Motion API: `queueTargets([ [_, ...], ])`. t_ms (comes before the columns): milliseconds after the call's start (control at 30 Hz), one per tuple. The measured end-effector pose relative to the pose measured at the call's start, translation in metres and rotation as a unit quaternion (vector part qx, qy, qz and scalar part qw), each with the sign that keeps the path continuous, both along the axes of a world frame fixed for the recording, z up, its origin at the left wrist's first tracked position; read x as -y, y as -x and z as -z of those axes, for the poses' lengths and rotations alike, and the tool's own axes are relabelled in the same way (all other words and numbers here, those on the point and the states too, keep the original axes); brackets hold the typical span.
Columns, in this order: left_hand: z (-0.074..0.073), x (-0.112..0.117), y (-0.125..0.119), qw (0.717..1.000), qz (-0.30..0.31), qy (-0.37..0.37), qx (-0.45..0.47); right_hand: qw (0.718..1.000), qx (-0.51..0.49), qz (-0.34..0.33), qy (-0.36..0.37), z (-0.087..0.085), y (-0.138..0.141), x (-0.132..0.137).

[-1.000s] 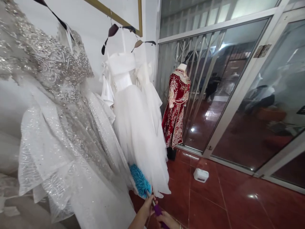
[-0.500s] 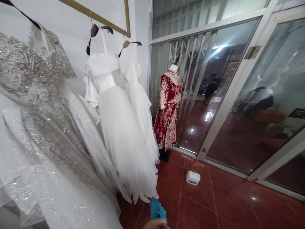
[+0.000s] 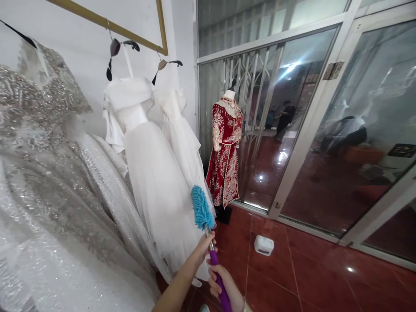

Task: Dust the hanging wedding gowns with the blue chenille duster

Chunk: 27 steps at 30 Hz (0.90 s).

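Head view: where is the duster (image 3: 202, 208) sitting?

— The left hand (image 3: 205, 243) is gripping its rod (image 3: 212, 245), and the right hand (image 3: 224, 281) is gripping its handle (image 3: 216, 260). It's pointing up in front of the white dresses (image 3: 156, 169); I can't tell if it's touching.

— What might be going wrong?

— Pushing hard might be smudging them. Swinging right might be snagging the red dress (image 3: 225, 160).
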State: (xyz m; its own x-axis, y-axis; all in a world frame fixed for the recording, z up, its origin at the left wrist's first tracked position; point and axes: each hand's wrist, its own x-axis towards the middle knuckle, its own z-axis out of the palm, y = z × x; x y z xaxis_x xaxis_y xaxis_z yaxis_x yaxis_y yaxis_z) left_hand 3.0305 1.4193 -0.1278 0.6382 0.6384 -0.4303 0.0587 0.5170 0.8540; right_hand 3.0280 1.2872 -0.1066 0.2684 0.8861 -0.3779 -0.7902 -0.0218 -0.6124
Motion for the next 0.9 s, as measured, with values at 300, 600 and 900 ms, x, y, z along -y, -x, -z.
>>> queueTargets([
  [300, -0.052, -0.064, -0.004, 0.998, -0.051, 0.019, -0.016, 0.999, 0.023, -0.035, -0.032, -0.038, -0.015, -0.072],
  [600, -0.158, -0.124, -0.015, 0.972, -0.102, -0.081, 0.195, 0.973, 0.172, -0.089, -0.125, -0.110, -0.036, -0.123],
  [900, -0.168, -0.144, -0.020, 0.969, -0.080, -0.153, 0.177, 0.948, 0.283, -0.110, -0.091, -0.107, -0.052, -0.146],
])
